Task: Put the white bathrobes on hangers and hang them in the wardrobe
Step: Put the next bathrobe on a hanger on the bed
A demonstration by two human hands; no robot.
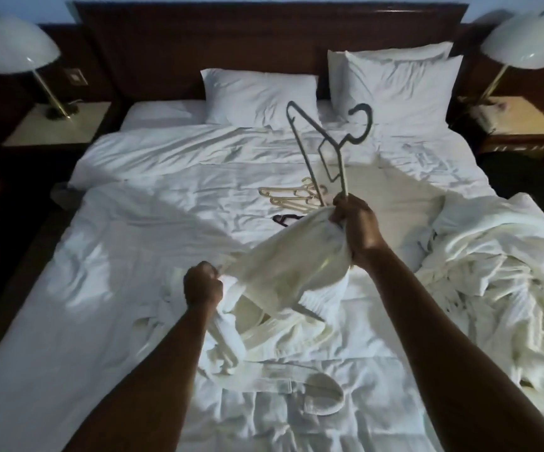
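Two hands work above the bed point(133, 256): the right hand point(357, 228) grips a grey hanger point(324, 148) and bathrobe point(283, 275) fabric; the left hand point(202, 283) clenches the bathrobe's edge.

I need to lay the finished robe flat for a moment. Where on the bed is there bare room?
The left half of the bed is bare, from the left edge to the held bathrobe. Crowded: the heap of robes on the right, and the spare hangers mid-bed.
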